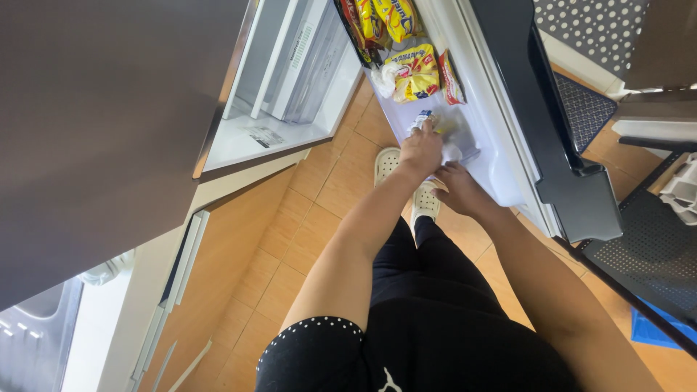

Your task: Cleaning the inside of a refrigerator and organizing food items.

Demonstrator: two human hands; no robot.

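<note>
Left hand (421, 151): fingers closed on a small white-and-blue packet (421, 120), inside the open fridge door shelf (501, 174).
Right hand (459, 190): at the shelf's lower edge; finger spread cannot be told.
Nearby: yellow packets (415, 72) higher on the shelf.
Below: white shoes (387, 163) on orange tiles.

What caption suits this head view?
Left hand grips a small packet in the open fridge door shelf; right hand rests below.
</note>
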